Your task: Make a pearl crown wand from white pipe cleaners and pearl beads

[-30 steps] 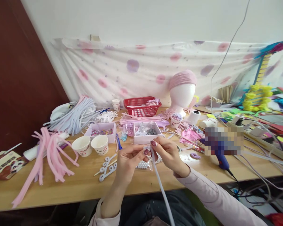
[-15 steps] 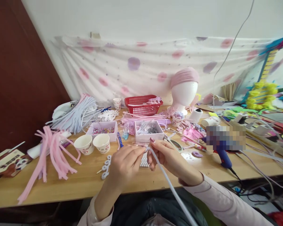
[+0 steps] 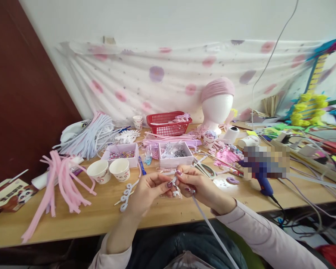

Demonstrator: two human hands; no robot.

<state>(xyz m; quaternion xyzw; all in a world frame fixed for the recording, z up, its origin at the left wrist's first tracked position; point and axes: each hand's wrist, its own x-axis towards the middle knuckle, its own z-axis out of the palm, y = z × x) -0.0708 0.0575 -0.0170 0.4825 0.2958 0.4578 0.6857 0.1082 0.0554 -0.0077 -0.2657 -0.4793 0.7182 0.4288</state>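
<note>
A pale lilac-white fuzzy strip, like a pipe cleaner (image 3: pixel 210 226), runs from my fingers down towards my lap. My right hand (image 3: pixel 197 185) is closed around it, thumb and index finger pinching near its end. The fingertips of my left hand (image 3: pixel 149 192) pinch the end from the other side, so both hands meet above the table edge. Behind the fingers lies a small clear bag of pearl-like beads (image 3: pixel 177 193), mostly hidden. Left of my left hand rests a curled pale pipe-cleaner piece (image 3: pixel 125 196) with several loops.
Two paper cups (image 3: pixel 120 170) and pink fuzzy strips (image 3: pixel 68 183) lie to the left. Boxes of beads (image 3: pixel 120 154) and packets (image 3: pixel 176 161) stand ahead, before a red basket (image 3: pixel 168 129). A foam head (image 3: pixel 217 106) is behind; a blue glue gun (image 3: pixel 264 183) lies right.
My left hand has turned so that its thumb and fingertips show. The strip's end is now bent up between both hands, and the strip hangs lower from my right hand.
</note>
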